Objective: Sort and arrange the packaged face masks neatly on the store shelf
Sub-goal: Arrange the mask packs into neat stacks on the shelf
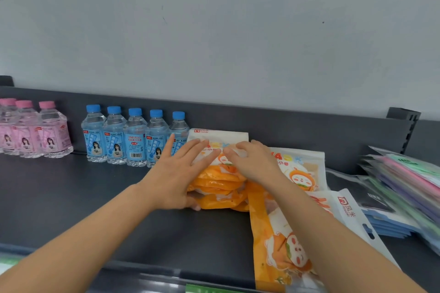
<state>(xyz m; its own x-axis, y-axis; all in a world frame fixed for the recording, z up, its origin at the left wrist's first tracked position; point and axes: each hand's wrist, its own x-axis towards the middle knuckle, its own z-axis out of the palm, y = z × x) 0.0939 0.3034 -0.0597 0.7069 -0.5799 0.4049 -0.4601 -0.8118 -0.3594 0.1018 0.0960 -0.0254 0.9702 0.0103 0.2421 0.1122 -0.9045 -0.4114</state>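
Observation:
A stack of orange-and-white mask packs (220,183) lies on the dark shelf (95,197), just right of the blue bottles. My left hand (177,173) lies flat on its left side, fingers spread, thumb under the front edge. My right hand (252,162) rests on top of the stack with the fingers slightly bent. A second orange mask pack (302,169) lies to the right at the back. Another orange mask pack (278,242) lies lengthwise toward the shelf's front edge, partly under my right forearm.
Blue-capped water bottles (135,138) stand in a row at the back, pink-capped bottles (31,131) farther left. At the right a pile of pastel mask packs (404,181) lies fanned out, with a white pack (352,214) beside it. The shelf's front lip (142,269) runs below.

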